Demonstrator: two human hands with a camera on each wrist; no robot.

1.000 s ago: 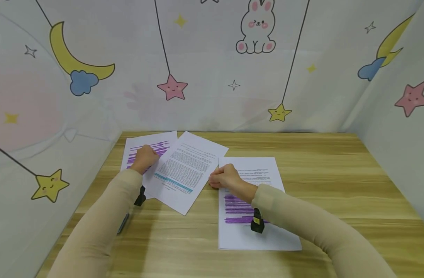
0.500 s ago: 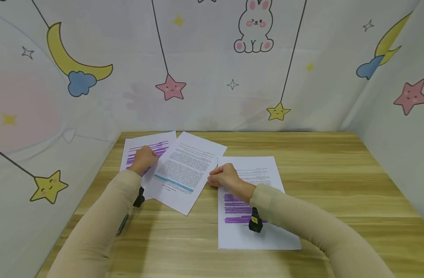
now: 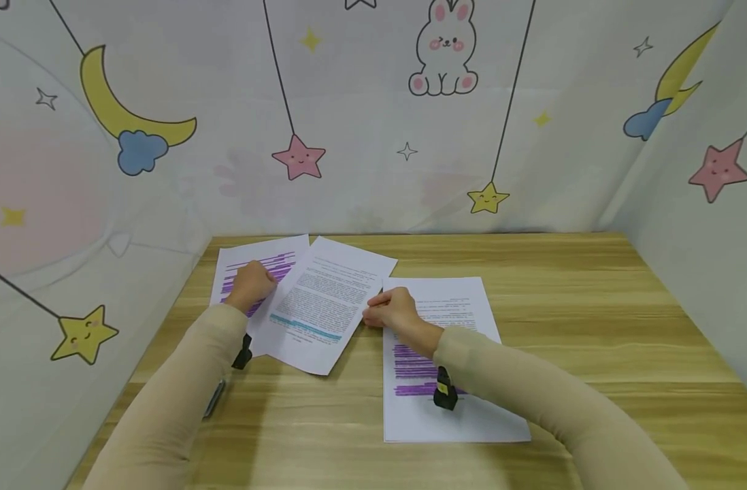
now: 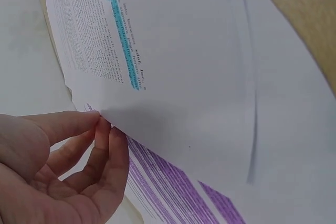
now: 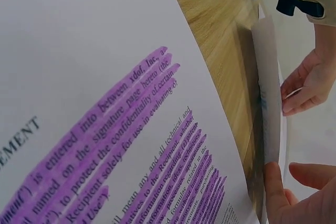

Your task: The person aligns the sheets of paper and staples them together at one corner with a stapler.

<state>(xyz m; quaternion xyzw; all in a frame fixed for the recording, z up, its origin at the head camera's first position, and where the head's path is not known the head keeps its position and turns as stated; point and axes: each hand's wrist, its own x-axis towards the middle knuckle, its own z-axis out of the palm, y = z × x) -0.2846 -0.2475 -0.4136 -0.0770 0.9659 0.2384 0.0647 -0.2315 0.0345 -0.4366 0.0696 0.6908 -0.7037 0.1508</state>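
Note:
A printed sheet with a blue-highlighted line (image 3: 324, 292) lies tilted across a purple-highlighted sheet (image 3: 284, 246) at the back left. My left hand (image 3: 250, 286) pinches the upper sheet's left edge; in the left wrist view its thumb and fingertips meet there, and the paper bows upward. At the opposite edge, my right hand (image 3: 401, 316) holds the same sheet between thumb and forefinger, as the right wrist view shows. Beneath the right wrist lies a squared stack of paper (image 3: 459, 422), its top page marked with purple highlighter and partly covered by that arm.
A slim dark and light-blue object (image 3: 214, 399) lies beside the left forearm, partly hidden by the sleeve. The wooden table (image 3: 569, 286) extends to the right of the stack. A white cloth printed with stars and a rabbit (image 3: 443, 47) hangs around the table.
The near corner of the blue-highlighted sheet has risen slightly. Both hands keep nearly the same places, and the head view has shifted a little.

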